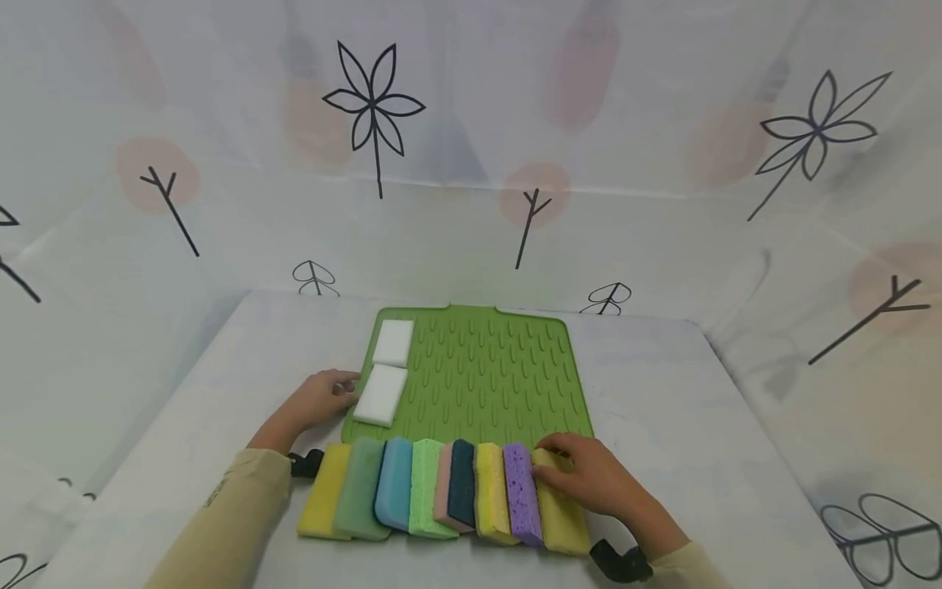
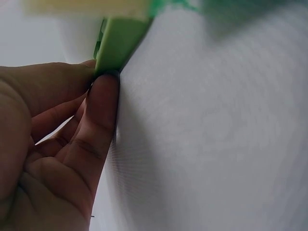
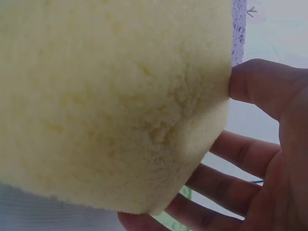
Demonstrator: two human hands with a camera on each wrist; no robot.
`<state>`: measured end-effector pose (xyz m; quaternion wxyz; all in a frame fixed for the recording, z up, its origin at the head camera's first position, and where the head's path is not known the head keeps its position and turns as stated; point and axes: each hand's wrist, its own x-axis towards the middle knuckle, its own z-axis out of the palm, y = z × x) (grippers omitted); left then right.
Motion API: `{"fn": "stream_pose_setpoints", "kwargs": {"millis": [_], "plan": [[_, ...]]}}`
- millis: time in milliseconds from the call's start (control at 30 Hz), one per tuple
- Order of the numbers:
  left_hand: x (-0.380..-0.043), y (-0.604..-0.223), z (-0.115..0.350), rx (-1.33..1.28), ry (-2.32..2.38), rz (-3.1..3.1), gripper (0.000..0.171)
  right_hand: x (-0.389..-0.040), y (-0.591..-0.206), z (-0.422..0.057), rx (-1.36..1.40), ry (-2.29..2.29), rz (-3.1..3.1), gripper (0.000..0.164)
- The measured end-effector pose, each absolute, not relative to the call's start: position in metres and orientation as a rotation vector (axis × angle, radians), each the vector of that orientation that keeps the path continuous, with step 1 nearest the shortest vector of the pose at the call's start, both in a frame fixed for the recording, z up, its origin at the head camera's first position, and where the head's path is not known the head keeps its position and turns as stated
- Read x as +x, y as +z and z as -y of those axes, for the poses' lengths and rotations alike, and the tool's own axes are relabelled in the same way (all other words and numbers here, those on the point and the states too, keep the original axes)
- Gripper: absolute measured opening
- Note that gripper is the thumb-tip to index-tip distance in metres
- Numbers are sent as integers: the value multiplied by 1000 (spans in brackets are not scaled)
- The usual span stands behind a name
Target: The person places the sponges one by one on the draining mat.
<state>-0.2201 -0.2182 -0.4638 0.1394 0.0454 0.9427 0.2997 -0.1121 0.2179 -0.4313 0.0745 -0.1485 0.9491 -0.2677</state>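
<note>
A green silicone mat (image 1: 486, 376) with raised ridges lies on the table, two white sponges (image 1: 380, 397) along its left side. At that side my left hand (image 1: 324, 399) pinches the mat's edge; the left wrist view shows thumb and finger either side of the green rim (image 2: 122, 43). My right hand (image 1: 592, 476) holds the far end of a yellow sponge (image 1: 565, 523), the rightmost of a row in front of the mat. Close up in the right wrist view, the thumb is at one side of this sponge (image 3: 110, 106) and fingers lie around its end.
Left of the held sponge stand a purple sponge (image 1: 522, 495), another yellow one (image 1: 491, 495), a pink and dark blue one (image 1: 461, 483), and light green (image 1: 429, 491), blue (image 1: 395, 483), grey-green (image 1: 361, 495) and yellow (image 1: 322, 499) ones. Patterned white cloth (image 1: 456, 229) hangs behind the table.
</note>
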Motion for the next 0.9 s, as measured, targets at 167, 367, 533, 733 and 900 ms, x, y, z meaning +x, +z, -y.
{"fn": "stream_pose_setpoints", "kwargs": {"millis": [167, 367, 533, 733, 900], "plan": [[-220, -462, 218, 124, 871, -2725, 51, -114, -428, -218, -447, -808, -2851, 29], [-220, -460, 219, 134, 876, -2731, 50, -116, -422, -217, -416, -809, -2855, 27], [-220, -461, 220, 132, 878, -2731, 50, -119, -416, -217, -405, -802, -2853, 27], [-221, -463, 220, 115, 891, -2724, 51, -125, -410, -217, -436, -796, -2867, 26], [-221, -469, 221, 105, 882, -2718, 52, -131, -405, -216, -475, -791, -2874, 28]]}}
